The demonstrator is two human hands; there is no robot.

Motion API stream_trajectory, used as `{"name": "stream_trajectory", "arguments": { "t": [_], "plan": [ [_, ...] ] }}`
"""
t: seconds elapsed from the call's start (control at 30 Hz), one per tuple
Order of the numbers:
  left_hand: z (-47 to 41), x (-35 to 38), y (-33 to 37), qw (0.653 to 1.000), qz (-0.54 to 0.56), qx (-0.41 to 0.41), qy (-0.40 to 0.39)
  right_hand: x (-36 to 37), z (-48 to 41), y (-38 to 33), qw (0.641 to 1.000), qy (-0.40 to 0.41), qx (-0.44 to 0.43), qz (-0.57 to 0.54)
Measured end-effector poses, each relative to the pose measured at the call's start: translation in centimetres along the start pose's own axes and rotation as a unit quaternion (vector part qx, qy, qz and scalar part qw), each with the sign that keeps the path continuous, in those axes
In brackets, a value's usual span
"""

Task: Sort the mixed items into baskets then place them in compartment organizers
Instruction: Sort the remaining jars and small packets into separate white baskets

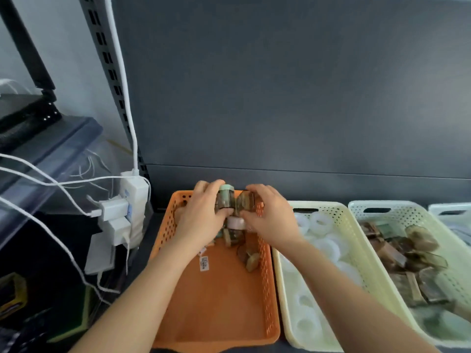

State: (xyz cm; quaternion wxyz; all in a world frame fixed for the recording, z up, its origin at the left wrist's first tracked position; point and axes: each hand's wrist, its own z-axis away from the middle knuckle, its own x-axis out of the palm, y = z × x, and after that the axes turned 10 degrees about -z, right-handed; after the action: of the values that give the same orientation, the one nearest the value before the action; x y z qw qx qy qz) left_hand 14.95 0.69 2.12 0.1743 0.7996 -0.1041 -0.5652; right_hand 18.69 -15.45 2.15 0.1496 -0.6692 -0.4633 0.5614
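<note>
Presently held: two small jars over orange basket

Orange basket (216, 301) lay nearest, cream basket (283, 289) just beside it. Loose jars (251, 261) sat farther in. Beyond, left hand (204, 215) curled its fingers round a green-capped jar (224, 200); right hand (270, 215) gripped a brown jar (246, 201).

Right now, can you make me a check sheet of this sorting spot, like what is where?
Surface: dark shelf, with four baskets side by side on it.
Job's things: orange basket holds a few small jars at its far end; cream basket holds white rings; pale green basket holds brown pieces; fourth basket is cut off at the right.
Clutter: a white label lies in the orange basket.
Grippers: left hand grips a green-lidded jar; right hand grips a brown jar, both above the orange basket.
Cables: white cables plugged into a white power strip at left.
Surroundings: grey back panel; clear storage box at left.
</note>
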Motion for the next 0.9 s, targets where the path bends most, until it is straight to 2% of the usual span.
{"name": "stream_trajectory", "arguments": {
  "t": [0.23, 0.43, 0.6, 0.73, 0.9],
  "plan": [
    [0.2, 4.0, 10.0, 0.996, 0.067, 0.04, -0.032, -9.1, 3.8, 4.9, 0.997, 0.068, 0.025, -0.008],
    [1.0, 8.3, 20.4, 0.987, 0.101, 0.091, -0.085, -17.8, 7.7, 10.4, 0.991, 0.097, 0.081, 0.05],
    [2.2, 11.6, 26.7, 0.984, -0.001, 0.15, -0.095, -23.1, 10.5, 14.7, 0.98, 0.081, 0.103, 0.147],
    [2.8, 13.7, 28.3, 0.964, -0.121, 0.208, -0.114, -24.7, 11.8, 17.3, 0.97, 0.03, 0.096, 0.22],
    [3.4, 14.9, 28.3, 0.934, -0.24, 0.177, -0.195, -24.6, 12.1, 19.9, 0.952, -0.065, 0.089, 0.284]
  ]
}}
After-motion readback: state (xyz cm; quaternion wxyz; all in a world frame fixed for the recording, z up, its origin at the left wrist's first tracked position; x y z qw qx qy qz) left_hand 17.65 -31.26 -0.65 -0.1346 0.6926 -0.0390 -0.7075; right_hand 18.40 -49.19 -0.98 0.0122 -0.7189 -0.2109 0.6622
